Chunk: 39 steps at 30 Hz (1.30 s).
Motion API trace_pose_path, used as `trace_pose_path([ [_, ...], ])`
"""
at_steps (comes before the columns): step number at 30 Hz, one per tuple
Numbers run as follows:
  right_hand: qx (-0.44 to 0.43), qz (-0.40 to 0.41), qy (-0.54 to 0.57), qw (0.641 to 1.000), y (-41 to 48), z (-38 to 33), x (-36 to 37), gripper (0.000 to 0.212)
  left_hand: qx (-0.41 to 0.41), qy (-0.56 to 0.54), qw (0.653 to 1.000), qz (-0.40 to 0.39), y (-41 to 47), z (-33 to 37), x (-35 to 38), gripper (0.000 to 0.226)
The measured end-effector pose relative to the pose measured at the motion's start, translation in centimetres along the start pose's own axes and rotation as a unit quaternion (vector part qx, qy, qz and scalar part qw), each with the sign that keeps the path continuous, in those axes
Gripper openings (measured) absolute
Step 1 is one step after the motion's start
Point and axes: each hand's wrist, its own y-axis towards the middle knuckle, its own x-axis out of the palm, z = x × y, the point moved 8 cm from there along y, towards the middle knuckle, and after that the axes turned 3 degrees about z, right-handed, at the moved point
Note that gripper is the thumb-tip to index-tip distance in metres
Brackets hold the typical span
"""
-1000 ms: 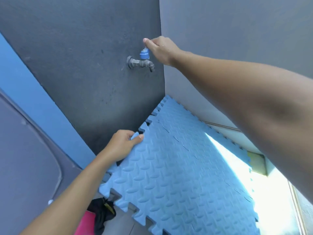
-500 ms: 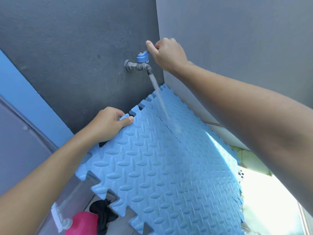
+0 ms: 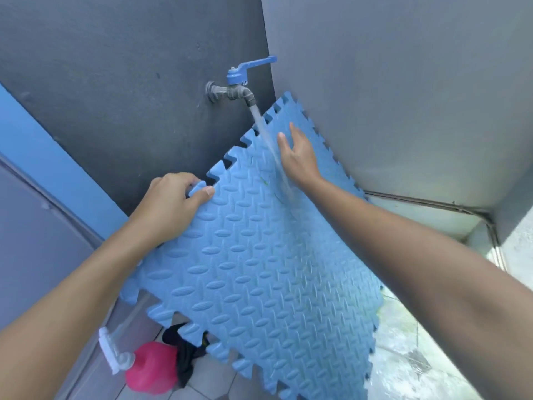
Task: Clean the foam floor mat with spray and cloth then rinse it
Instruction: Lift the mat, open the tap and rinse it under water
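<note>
Against the inner corner of two grey walls (image 3: pixel 403 96) we see the blue foam mat (image 3: pixel 259 269) held up off the tiled floor (image 3: pixel 207 379). It stands steeply tilted, its patterned face toward us, its top corner tucked into the wall corner and its lower edge hanging down to the right. It lies ahead of and between both arms, sloping from upper centre to lower right. Our left hand (image 3: pixel 170 203) grips a tab on the upper left edge, thumb on the face and fingers curled behind. Our right hand (image 3: pixel 297 157) is spread with straight fingers over the upper face, holding nothing; we cannot tell whether it presses the foam or sits just off it. Below the mat's lower left corner lie a pink spray bottle (image 3: pixel 151 368) and, just beside it, a dark cloth (image 3: pixel 184 353), both well apart from the hands. Above the top corner the wall tap (image 3: pixel 233 92) is open, its blue lever (image 3: pixel 253 64) pointing right. Its water stream (image 3: pixel 268 137) strikes the upper face between the two hands, just left of the right hand, which is the nearer. A small greenish mark (image 3: pixel 264 180) sits close to the stream. We judge the rinse under way, with wiping down the slope the likely next stroke.
</note>
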Motion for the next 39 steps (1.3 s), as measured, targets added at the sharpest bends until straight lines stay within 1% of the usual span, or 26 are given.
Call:
trace_pose_path([
  [3,0.032,0.017,-0.022,0.999,-3.5,1.1,4.3,0.065,-0.021,-0.001,1.0,-0.016,0.4,-1.0,0.4,0.044],
  [5,0.034,0.035,-0.016,0.999,-7.8,-0.1,6.9,0.065,-0.032,-0.003,0.999,-0.029,0.3,-1.4,0.9,0.044],
  [7,-0.017,0.025,0.0,1.0,-13.9,-2.9,9.1,0.065,-0.04,-0.008,0.999,-0.034,0.4,-1.7,1.1,0.042],
  [9,-0.115,-0.007,-0.009,0.993,-20.7,-5.3,10.5,0.064,-0.046,-0.01,0.998,-0.036,0.4,-1.5,1.1,0.044],
  [11,-0.182,-0.026,-0.029,0.983,-26.0,-4.8,10.3,0.066,-0.05,-0.02,0.998,-0.041,0.2,-1.3,1.0,0.043],
  [12,-0.183,-0.02,-0.038,0.982,-27.1,-2.7,9.8,0.066,-0.051,-0.029,0.997,-0.044,0.1,-1.2,1.0,0.041],
  [13,-0.157,-0.004,-0.046,0.987,-27.2,0.4,8.9,0.067,-0.054,-0.033,0.997,-0.045,-0.1,-1.1,1.0,0.038],
  [14,-0.105,0.021,-0.061,0.992,-26.6,4.3,7.6,0.067,-0.055,-0.034,0.997,-0.042,-0.3,-1.1,1.1,0.036],
  [15,-0.025,0.044,-0.08,0.995,-25.7,8.7,6.2,0.068,-0.055,-0.03,0.997,-0.039,-0.4,-1.0,1.2,0.034],
  [16,0.074,0.062,-0.092,0.991,-24.7,13.1,4.7,0.068,-0.058,-0.025,0.997,-0.04,-0.4,-1.0,1.4,0.034],
  [17,0.176,0.074,-0.09,0.978,-24.0,16.7,3.4,0.068,-0.064,-0.018,0.997,-0.047,-0.3,-0.9,1.6,0.036],
  [18,0.251,0.083,-0.088,0.96,-23.3,18.9,2.6,0.068,-0.075,-0.011,0.995,-0.059,-0.1,-0.8,2.0,0.039],
  [19,0.287,0.083,-0.091,0.95,-22.5,19.5,2.4,0.065,-0.09,-0.001,0.993,-0.07,0.3,-0.9,2.5,0.044],
  [20,0.287,0.078,-0.095,0.95,-21.4,18.8,2.6,0.063,-0.105,0.015,0.991,-0.078,0.8,-0.8,2.9,0.051],
  [22,0.228,0.064,-0.082,0.968,-19.0,15.0,3.7,0.062,-0.121,0.048,0.989,-0.076,1.9,-0.3,3.5,0.063],
  [24,0.16,0.045,-0.067,0.984,-16.8,10.5,4.8,0.064,-0.112,0.073,0.989,-0.061,2.6,0.5,3.9,0.058],
  [25,0.142,0.035,-0.058,0.988,-15.6,8.6,5.2,0.066,-0.108,0.078,0.99,-0.053,2.9,0.7,4.1,0.053],
  [28,0.113,0.02,-0.023,0.993,-10.7,4.0,5.7,0.07,-0.083,0.069,0.994,-0.027,3.2,0.8,4.4,0.044],
  [31,0.078,0.005,-0.04,0.996,-5.2,1.0,6.0,0.067,-0.053,0.062,0.997,0.003,3.2,0.6,4.4,0.041],
  [34,0.057,-0.014,-0.068,0.996,-0.3,0.5,5.3,0.067,-0.032,0.052,0.998,0.028,2.9,0.7,4.3,0.039],
  [36,0.019,-0.011,-0.049,0.999,1.9,1.8,3.9,0.07,-0.024,0.051,0.998,0.04,3.0,0.6,4.5,0.038],
  [37,0.018,-0.004,-0.032,0.999,2.7,3.6,3.1,0.074,-0.023,0.051,0.997,0.045,3.0,0.4,4.5,0.037],
  [38,0.042,0.012,-0.029,0.999,3.2,6.4,2.0,0.076,-0.021,0.05,0.997,0.05,3.0,0.2,4.6,0.037],
  [39,0.086,0.031,-0.041,0.995,3.2,10.1,0.9,0.075,-0.019,0.048,0.997,0.055,3.1,0.1,4.7,0.037],
])
